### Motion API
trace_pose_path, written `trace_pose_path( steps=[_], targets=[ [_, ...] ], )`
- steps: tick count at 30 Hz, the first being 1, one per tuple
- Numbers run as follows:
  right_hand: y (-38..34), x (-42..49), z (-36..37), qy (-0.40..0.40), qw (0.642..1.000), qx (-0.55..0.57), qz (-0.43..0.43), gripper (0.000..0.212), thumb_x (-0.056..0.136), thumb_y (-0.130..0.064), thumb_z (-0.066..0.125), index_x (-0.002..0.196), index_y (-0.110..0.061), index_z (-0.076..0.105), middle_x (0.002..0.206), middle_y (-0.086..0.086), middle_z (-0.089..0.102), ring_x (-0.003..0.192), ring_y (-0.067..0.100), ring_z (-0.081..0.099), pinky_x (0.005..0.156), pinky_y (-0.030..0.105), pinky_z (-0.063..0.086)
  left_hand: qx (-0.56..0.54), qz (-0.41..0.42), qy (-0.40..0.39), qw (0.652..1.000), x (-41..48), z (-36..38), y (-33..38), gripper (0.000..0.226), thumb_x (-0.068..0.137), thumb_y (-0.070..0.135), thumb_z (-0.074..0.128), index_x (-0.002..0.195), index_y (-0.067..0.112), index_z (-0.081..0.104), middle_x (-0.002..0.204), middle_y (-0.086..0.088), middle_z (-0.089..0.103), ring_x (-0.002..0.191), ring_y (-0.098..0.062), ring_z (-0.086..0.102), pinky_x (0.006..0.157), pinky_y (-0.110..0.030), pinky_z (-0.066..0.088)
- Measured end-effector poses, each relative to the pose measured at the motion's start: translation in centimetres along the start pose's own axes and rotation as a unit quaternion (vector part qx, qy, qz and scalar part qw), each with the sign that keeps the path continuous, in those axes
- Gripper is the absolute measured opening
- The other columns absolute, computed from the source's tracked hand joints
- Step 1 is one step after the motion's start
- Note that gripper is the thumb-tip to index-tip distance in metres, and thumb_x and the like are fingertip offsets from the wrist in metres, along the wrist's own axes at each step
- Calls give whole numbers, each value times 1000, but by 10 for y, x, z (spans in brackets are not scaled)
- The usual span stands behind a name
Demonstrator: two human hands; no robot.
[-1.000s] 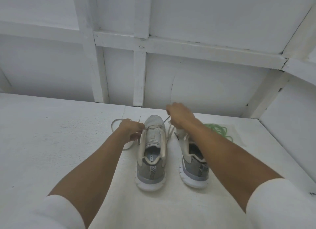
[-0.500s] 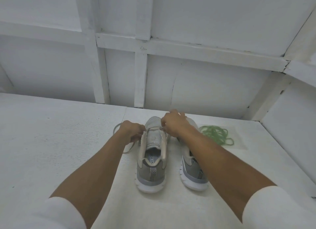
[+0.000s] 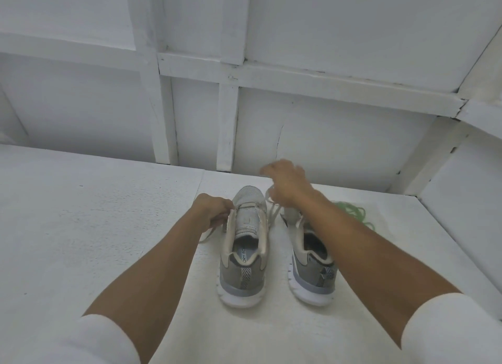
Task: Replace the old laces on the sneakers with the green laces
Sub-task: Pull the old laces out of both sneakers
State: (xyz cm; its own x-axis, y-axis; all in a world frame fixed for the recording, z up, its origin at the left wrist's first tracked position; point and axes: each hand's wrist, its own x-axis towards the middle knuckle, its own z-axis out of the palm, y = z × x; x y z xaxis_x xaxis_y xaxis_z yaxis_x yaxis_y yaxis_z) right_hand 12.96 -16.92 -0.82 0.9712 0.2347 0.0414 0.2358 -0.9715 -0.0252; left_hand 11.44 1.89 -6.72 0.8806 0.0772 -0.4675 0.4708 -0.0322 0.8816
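Plainly, the old lace (image 3: 273,214) is only partly out of the left sneaker (image 3: 242,257). A pale strand rises from the eyelets near the toe towards the raised right hand (image 3: 288,185), and another end trails onto the table (image 3: 81,227) from under the left hand (image 3: 213,213).

The likeliest trouble is a snag. If the lace catches in an eyelet and the pull is sharp, the sneaker could jerk forward or tip, since only one hand steadies it. It could then bump the right sneaker (image 3: 311,263), which stands just beside it.

The freed strand hangs between the two shoes, so it could also tangle with the right sneaker's own lacing. The green laces (image 3: 358,214) lie in a loose heap on the table just beyond the right forearm. A wide sweep of that arm could drag or scatter them.

The hands are apart. The left hand is curled, its fingertips pinching the left edge of the left sneaker by the eyelets; I cannot tell whether the lace is also between those fingers. The right hand is lifted above and beyond the toe and is blurred. Its fingers look curled and seem to pinch the old lace, drawing it up and to the right.
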Motion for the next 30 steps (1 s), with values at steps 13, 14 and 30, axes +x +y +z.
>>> trace_pose_path(
  steps=[13,14,30],
  targets=[
    [18,3,-21,117,988,-73,66,34,87,-6,48,118,-17,54,128,6,48,125,30,38,105,50,29,7,0,11,1000,3,1,-1,10,75,0,74,73,1,64,63,-11,58,46,-14,49,40,-16,45],
    [16,3,-20,94,992,-60,60,43,85,-4,48,126,-18,49,136,6,43,131,30,34,108,52,26,8,1,11,1000,3,1,-1,11,75,0,73,72,1,63,62,-11,57,46,-14,48,41,-16,45],
    [25,2,-28,113,989,-73,58,33,83,1,45,108,-18,53,116,3,56,126,30,39,104,51,27,12,-1,17,1000,5,1,-4,10,73,2,75,75,2,65,67,-12,59,46,-15,51,46,-19,48]
  ],
)
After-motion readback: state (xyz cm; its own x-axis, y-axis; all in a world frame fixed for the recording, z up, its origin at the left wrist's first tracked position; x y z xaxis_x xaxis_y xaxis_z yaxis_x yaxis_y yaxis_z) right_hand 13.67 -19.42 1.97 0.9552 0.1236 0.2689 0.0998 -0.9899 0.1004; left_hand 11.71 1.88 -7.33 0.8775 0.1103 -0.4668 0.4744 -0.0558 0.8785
